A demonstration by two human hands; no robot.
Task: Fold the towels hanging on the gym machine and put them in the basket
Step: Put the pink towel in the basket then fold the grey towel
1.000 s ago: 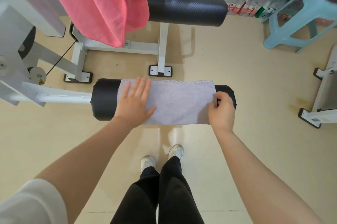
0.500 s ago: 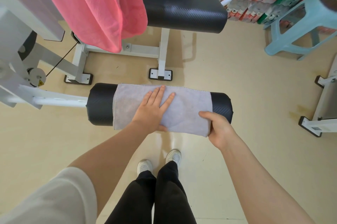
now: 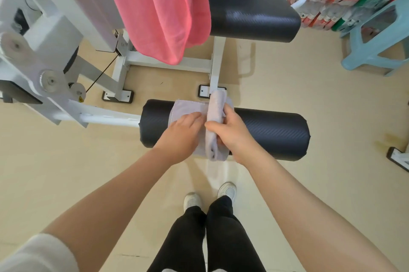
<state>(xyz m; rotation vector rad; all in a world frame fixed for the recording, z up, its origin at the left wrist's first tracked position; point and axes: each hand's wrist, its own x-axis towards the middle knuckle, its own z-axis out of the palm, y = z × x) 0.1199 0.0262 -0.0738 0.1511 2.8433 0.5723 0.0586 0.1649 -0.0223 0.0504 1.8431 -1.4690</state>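
Grey towel (image 3: 215,116) half-folded: right hand (image 3: 232,136) grips flap, left hand (image 3: 181,134) presses flat beside it. Pink towel (image 3: 161,6) above untouched, basket unseen.

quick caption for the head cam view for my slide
Right hand folds the grey towel over on the black roller pad while the left hand holds it down; pink towel hangs behind.

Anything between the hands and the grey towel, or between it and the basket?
Nothing blocks the hands: the right hand grips the grey towel's folded-over part and the left hand rests on it atop the black roller pad. No basket is in view, so that path cannot be judged.
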